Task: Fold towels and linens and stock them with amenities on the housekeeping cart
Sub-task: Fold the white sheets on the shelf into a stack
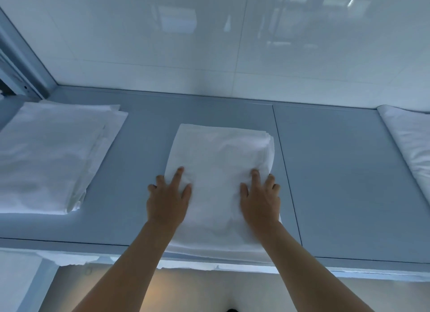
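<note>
Head view: a folded white terry towel (221,172) lies mid-way across the flat grey worktop (337,172), long axis running away from the person, near end at the front edge. Left hand (168,200) and right hand (260,200) both press flat on its near half — each grip spread, pinching nothing. The hands flank the centre line, equally near. A folded white linen stack (51,158) sits well apart, left — likely smoothing before the next fold.
</note>
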Motion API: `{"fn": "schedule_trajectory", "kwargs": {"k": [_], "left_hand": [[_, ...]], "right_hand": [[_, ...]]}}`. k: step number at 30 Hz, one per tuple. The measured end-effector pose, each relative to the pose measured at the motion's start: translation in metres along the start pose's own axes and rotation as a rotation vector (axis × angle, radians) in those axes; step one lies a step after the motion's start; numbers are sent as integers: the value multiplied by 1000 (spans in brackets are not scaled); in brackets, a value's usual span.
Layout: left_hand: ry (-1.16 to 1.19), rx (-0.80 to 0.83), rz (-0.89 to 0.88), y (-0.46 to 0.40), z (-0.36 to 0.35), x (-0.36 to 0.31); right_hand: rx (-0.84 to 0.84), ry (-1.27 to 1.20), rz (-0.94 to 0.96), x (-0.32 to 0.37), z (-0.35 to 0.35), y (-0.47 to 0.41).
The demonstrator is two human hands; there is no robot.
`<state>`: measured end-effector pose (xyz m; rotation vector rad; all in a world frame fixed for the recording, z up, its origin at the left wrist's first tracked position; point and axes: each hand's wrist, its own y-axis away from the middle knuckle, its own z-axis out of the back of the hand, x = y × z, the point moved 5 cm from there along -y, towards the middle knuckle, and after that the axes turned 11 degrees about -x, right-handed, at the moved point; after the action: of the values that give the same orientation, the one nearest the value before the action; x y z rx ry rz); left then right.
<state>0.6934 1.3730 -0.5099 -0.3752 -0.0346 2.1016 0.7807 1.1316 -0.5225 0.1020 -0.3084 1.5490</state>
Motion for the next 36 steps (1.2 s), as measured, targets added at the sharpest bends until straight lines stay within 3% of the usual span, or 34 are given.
{"fn": "schedule_trajectory", "kwargs": {"k": [6, 15, 28, 36], "left_hand": [[153, 69, 1, -14, 11, 40], [167, -12, -189, -22, 56, 121], [223, -201, -226, -127, 164, 260], [174, -332, -99, -191, 221, 387]], "right_hand": [[-11, -112, -28, 33, 5, 27], [-104, -164, -74, 118, 3, 96], [-297, -297, 100, 326, 37, 83], [-269, -406, 216, 481, 26, 72]]}}
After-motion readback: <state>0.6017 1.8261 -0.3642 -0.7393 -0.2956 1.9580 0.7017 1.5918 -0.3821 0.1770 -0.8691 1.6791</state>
